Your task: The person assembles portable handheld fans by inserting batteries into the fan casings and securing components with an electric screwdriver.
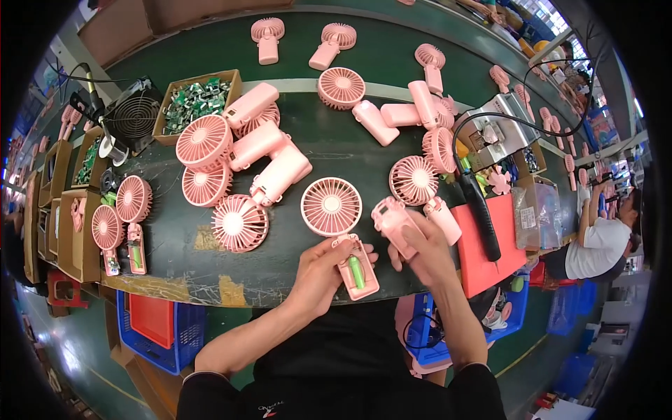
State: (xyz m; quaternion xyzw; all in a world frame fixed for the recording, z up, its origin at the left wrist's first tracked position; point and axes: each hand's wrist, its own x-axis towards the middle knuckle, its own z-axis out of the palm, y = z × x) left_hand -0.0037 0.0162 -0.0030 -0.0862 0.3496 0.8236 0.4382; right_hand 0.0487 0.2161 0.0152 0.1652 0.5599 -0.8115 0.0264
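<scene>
Taking clock directions from the left hand's work, with twelve straight ahead, a pile of pink plastic slatted handheld fans (241,150) lies at ten to eleven on the dark green worktable (329,143). Behind it stands a brown cardboard box (166,138) of green circuit boards (199,101). At two, a black-handled soldering iron (483,222) rests over a flat coral-pink pad (507,238), crowding the right hand's outer side.

The left hand (315,269) is half closed, thumb on top, around an opened pink plastic fan handle (369,281) bearing a bright green cylinder (358,271); a round pink grille (331,206) sits at eleven to twelve. The right hand (427,252), thumb over and fingers curled beneath, grips a pale pink rounded-rectangular casing (395,225), apart from that handle.

A clear plastic bag (549,217) at two to three carries a white label (528,216), too small to read; the black shirt (315,392) bears small pale lettering.
</scene>
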